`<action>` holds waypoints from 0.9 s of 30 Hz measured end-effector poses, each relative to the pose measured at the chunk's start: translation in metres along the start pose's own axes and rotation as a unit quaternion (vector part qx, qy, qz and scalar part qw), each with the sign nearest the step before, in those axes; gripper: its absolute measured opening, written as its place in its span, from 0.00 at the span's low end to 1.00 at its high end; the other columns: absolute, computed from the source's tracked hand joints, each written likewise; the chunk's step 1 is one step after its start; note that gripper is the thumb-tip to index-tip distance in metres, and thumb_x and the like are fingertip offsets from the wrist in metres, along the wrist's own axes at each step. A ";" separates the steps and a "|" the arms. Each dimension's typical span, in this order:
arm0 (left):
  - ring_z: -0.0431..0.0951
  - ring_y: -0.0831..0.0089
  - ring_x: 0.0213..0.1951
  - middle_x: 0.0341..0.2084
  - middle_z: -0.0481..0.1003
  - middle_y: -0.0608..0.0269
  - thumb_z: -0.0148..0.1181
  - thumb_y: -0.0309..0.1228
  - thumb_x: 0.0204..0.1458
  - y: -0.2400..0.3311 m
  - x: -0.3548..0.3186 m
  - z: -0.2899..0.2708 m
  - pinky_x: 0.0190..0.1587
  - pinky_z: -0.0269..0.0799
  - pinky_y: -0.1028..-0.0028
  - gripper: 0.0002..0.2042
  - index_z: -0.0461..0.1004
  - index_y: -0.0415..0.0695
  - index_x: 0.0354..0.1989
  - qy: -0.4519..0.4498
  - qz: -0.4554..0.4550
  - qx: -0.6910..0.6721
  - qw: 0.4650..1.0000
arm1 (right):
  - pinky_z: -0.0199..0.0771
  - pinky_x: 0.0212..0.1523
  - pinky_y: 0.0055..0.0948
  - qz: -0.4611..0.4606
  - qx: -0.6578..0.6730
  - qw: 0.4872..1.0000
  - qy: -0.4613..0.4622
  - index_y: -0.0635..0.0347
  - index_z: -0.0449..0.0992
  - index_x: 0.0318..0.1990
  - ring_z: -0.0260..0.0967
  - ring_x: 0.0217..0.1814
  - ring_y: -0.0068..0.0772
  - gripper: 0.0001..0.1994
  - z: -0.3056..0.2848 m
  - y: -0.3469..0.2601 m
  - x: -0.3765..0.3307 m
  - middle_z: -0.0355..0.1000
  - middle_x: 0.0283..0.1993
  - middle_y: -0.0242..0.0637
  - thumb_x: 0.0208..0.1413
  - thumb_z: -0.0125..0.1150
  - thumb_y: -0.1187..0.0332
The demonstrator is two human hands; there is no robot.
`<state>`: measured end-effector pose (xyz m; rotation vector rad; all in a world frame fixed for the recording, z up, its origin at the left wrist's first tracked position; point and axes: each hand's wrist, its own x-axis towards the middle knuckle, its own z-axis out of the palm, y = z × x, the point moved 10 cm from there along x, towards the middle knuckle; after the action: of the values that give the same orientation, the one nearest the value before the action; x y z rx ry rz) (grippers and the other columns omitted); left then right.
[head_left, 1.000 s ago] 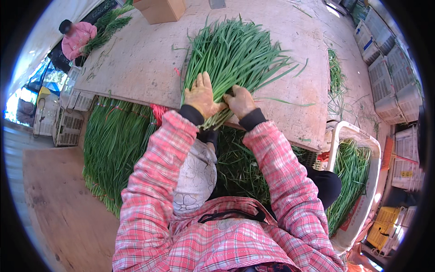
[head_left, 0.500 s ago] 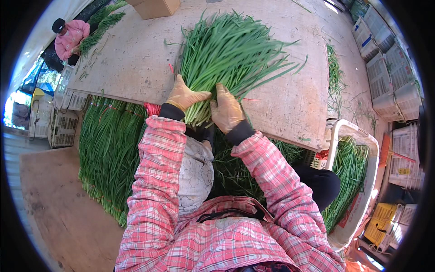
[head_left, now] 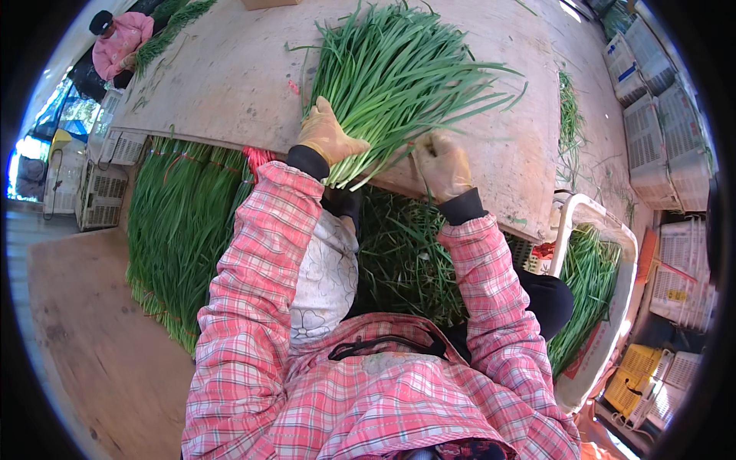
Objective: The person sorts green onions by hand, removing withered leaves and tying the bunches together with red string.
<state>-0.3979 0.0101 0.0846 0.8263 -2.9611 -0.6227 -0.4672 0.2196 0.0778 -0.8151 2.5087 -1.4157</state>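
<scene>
A loose bunch of garlic chives (head_left: 391, 77) lies fanned over the wooden board, pale stem ends toward me and past its near edge. My gloved left hand (head_left: 328, 134) is closed round the stems from the left. To the right, apart from the bunch, my gloved right hand (head_left: 446, 165) has its fingers curled together. A tiny reddish bit shows by its fingertips, but what they hold is too small to make out. Red ties (head_left: 258, 159) hang at the board's near edge, left of my left wrist.
Tied bundles of chives (head_left: 180, 222) stand below the wooden board (head_left: 222, 100) at left. A white basket (head_left: 629, 253) at right holds more greens. Loose leaves (head_left: 406, 253) lie below me. Stacked crates (head_left: 667, 138) line the right side. A person (head_left: 123, 46) handles greens at far left.
My right hand has come off the bunch and moved right, its fingers now curled. My left hand still grips the stems. The view has shifted slightly.
</scene>
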 end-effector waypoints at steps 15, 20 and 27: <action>0.58 0.46 0.59 0.58 0.52 0.35 0.75 0.47 0.22 0.010 -0.012 -0.002 0.60 0.57 0.64 0.63 0.36 0.28 0.62 0.000 -0.025 0.014 1.000 | 0.69 0.39 0.42 -0.099 -0.115 0.988 -0.026 0.59 0.67 0.50 0.70 0.40 0.50 0.19 0.033 -0.034 -0.013 0.71 0.35 0.49 0.48 0.52 0.72; 0.55 0.46 0.60 0.58 0.52 0.35 0.74 0.46 0.24 0.010 -0.013 -0.002 0.60 0.56 0.63 0.61 0.37 0.28 0.62 0.003 -0.030 0.000 1.000 | 0.69 0.33 0.43 -0.062 -0.217 0.973 0.055 0.53 0.72 0.40 0.70 0.34 0.48 0.11 -0.001 -0.014 -0.031 0.70 0.29 0.45 0.47 0.55 0.69; 0.56 0.47 0.61 0.59 0.53 0.36 0.73 0.49 0.26 0.002 -0.006 0.000 0.61 0.55 0.63 0.61 0.38 0.29 0.63 0.014 -0.005 -0.021 1.000 | 0.70 0.35 0.41 -0.034 -0.210 0.977 0.022 0.53 0.74 0.32 0.71 0.35 0.48 0.05 0.000 0.015 -0.032 0.72 0.33 0.41 0.48 0.55 0.68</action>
<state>-0.3943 0.0147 0.0862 0.8385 -2.9106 -0.6666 -0.4459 0.2428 0.0607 -0.9512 2.8874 -0.9340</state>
